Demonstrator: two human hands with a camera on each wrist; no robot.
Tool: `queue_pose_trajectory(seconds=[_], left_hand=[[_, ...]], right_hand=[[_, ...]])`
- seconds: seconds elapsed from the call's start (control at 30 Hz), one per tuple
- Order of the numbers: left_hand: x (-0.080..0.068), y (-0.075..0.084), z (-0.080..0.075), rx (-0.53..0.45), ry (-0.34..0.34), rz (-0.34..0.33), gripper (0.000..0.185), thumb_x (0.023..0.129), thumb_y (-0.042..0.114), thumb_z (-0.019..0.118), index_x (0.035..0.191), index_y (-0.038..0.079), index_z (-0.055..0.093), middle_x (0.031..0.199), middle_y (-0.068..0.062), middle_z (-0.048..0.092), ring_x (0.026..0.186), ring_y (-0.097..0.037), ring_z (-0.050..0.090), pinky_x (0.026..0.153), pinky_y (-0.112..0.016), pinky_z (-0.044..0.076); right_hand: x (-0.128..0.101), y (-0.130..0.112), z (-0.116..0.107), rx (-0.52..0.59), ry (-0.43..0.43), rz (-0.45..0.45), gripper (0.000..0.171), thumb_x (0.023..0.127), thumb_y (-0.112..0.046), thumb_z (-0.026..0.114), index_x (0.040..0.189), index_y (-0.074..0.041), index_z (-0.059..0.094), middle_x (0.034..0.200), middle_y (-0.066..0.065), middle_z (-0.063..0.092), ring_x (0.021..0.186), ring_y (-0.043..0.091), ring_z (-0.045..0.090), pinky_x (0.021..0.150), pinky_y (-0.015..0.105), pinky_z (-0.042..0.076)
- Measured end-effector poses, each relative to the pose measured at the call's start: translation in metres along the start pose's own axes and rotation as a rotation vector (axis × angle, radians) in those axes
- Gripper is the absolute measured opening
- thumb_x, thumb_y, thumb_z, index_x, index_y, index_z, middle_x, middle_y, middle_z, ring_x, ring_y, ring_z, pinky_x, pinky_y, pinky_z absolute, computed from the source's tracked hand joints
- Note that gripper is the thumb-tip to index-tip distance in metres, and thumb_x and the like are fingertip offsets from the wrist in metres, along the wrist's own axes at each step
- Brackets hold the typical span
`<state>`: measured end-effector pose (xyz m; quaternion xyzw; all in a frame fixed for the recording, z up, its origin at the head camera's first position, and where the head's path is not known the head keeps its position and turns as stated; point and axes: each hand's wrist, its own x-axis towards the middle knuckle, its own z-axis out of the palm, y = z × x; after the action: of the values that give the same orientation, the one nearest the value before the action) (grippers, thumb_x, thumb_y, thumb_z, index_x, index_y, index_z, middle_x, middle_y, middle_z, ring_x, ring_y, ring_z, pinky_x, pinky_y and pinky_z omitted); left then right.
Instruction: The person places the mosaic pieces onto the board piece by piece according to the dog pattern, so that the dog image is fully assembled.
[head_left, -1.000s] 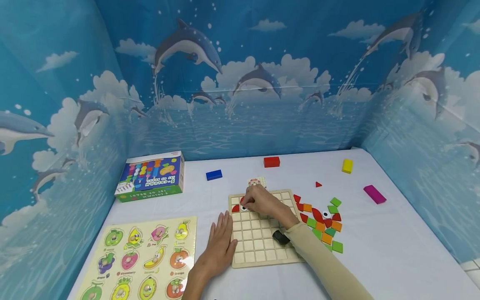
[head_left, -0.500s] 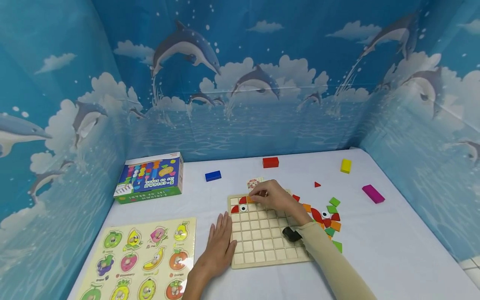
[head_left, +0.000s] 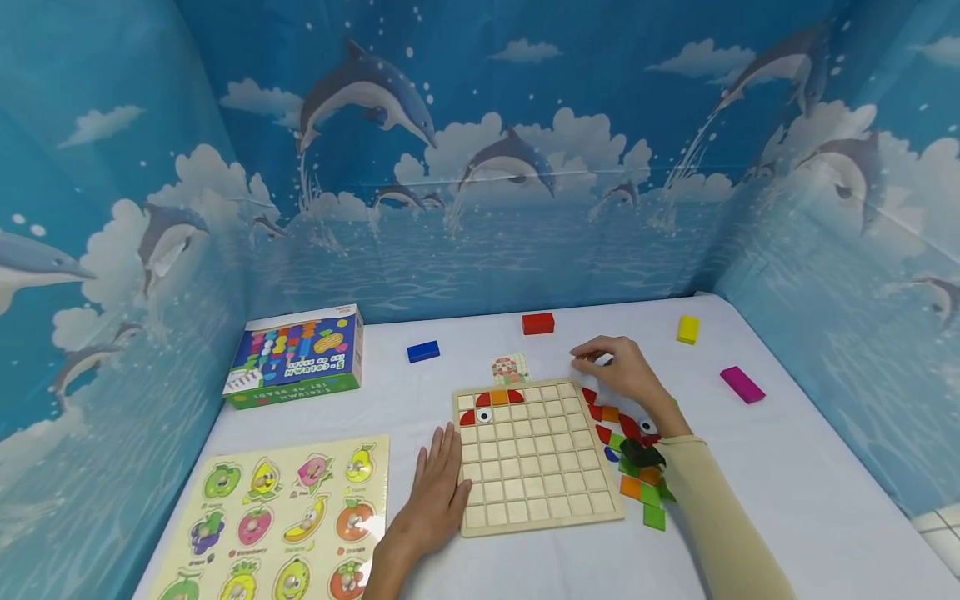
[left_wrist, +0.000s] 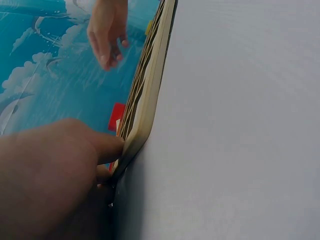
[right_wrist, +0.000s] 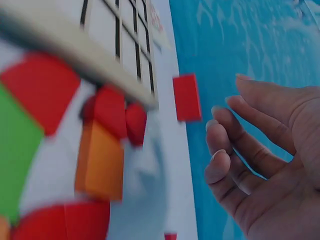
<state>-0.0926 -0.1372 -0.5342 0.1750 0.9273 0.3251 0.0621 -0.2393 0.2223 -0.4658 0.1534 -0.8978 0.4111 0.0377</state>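
Observation:
A wooden grid board (head_left: 525, 454) lies on the white table. In its far left squares are several pieces: a red quarter-round piece (head_left: 467, 417), an eye tile (head_left: 484, 414) and an orange tile (head_left: 499, 397) between two more red pieces. My left hand (head_left: 431, 487) lies with its fingers extended along the board's left edge; in the left wrist view its thumb (left_wrist: 107, 146) touches the rim. My right hand (head_left: 622, 367) hovers beyond the board's far right corner. In the right wrist view its loosely bent fingers (right_wrist: 245, 145) hold nothing.
Loose tiles, including a green tile (head_left: 655, 517), lie right of the board, partly behind the right wrist. A pattern card (head_left: 511, 367) sits beyond the board. Blue (head_left: 423, 351), red (head_left: 537, 323), yellow (head_left: 687, 328) and magenta blocks (head_left: 742, 384) stand around. A fruit puzzle (head_left: 285, 521) and box (head_left: 296, 358) are left.
My right hand has left the board's far left squares and moved right past its corner. The orange tile and a red piece beside it now show uncovered. The left hand stays put.

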Motion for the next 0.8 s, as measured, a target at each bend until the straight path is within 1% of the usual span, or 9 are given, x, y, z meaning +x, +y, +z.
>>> queue_pose_trajectory(seconds=[0.07,0.17,0.23,0.33,0.43,0.5,0.6,0.7,0.8], left_hand=[[0.000,0.000,0.000,-0.002,-0.002,0.003,0.073,0.115,0.027,0.049,0.172,0.002,0.011,0.182,-0.010,0.001,0.167,-0.024,-0.009,0.123,-0.019,-0.024],[0.000,-0.001,0.000,-0.005,-0.004,0.006,0.073,0.115,0.027,0.049,0.172,0.002,0.011,0.182,-0.010,0.001,0.167,-0.025,-0.008,0.122,-0.019,-0.024],[0.000,-0.001,0.000,-0.004,0.000,0.008,0.073,0.115,0.027,0.049,0.172,0.002,0.011,0.182,-0.010,0.001,0.167,-0.025,-0.008,0.123,-0.019,-0.024],[-0.001,-0.002,0.000,-0.003,0.008,0.007,0.073,0.115,0.027,0.049,0.172,0.002,0.011,0.182,-0.009,0.001,0.167,-0.025,-0.007,0.123,-0.018,-0.023],[-0.003,-0.004,0.001,0.000,0.017,0.008,0.073,0.115,0.026,0.050,0.172,0.002,0.012,0.182,-0.009,0.001,0.167,-0.025,-0.007,0.123,-0.018,-0.023],[-0.004,-0.005,0.002,0.001,0.024,0.014,0.072,0.114,0.025,0.050,0.172,0.001,0.013,0.181,-0.010,0.002,0.168,-0.027,-0.005,0.122,-0.017,-0.023],[-0.004,-0.006,0.002,-0.002,0.037,0.028,0.072,0.114,0.024,0.051,0.171,-0.001,0.015,0.181,-0.012,0.004,0.168,-0.031,-0.002,0.122,-0.017,-0.023],[-0.004,-0.004,0.001,-0.011,0.043,0.041,0.072,0.114,0.024,0.050,0.171,-0.001,0.015,0.181,-0.014,0.005,0.168,-0.033,-0.001,0.123,-0.019,-0.023],[-0.004,-0.002,0.000,-0.050,0.043,0.065,0.072,0.114,0.024,0.050,0.171,-0.003,0.015,0.181,-0.018,0.007,0.167,-0.036,-0.001,0.125,-0.022,-0.022]], right_hand=[[-0.002,0.010,-0.011,-0.014,0.014,0.059,0.025,0.100,-0.011,0.079,0.121,0.003,0.079,0.110,0.015,0.078,0.097,0.030,0.067,0.081,0.031,0.057],[-0.006,0.024,-0.023,-0.058,0.019,0.133,0.027,0.099,-0.014,0.080,0.121,0.003,0.079,0.109,0.016,0.077,0.098,0.032,0.065,0.075,0.025,0.055],[-0.008,0.032,-0.029,-0.092,0.017,0.168,0.028,0.099,-0.015,0.081,0.120,0.002,0.079,0.108,0.016,0.077,0.098,0.032,0.064,0.075,0.024,0.055],[-0.010,0.043,-0.034,-0.122,0.020,0.213,0.028,0.097,-0.014,0.082,0.119,0.003,0.079,0.108,0.018,0.076,0.098,0.033,0.063,0.079,0.027,0.054],[-0.013,0.053,-0.037,-0.130,0.028,0.270,0.030,0.096,-0.013,0.083,0.121,0.003,0.078,0.114,0.021,0.075,0.101,0.034,0.061,0.085,0.032,0.054],[-0.014,0.058,-0.038,-0.123,0.028,0.311,0.032,0.096,-0.013,0.084,0.122,0.004,0.077,0.118,0.023,0.073,0.102,0.035,0.060,0.086,0.033,0.054],[-0.014,0.063,-0.040,-0.114,0.018,0.362,0.033,0.095,-0.013,0.084,0.123,0.004,0.077,0.119,0.024,0.071,0.102,0.035,0.058,0.085,0.032,0.053],[-0.013,0.065,-0.043,-0.116,0.003,0.394,0.032,0.094,-0.013,0.085,0.120,0.005,0.077,0.116,0.024,0.069,0.101,0.035,0.056,0.081,0.032,0.052],[-0.012,0.067,-0.045,-0.123,-0.009,0.421,0.030,0.095,-0.013,0.084,0.117,0.006,0.078,0.113,0.024,0.069,0.100,0.035,0.056,0.080,0.033,0.052]])
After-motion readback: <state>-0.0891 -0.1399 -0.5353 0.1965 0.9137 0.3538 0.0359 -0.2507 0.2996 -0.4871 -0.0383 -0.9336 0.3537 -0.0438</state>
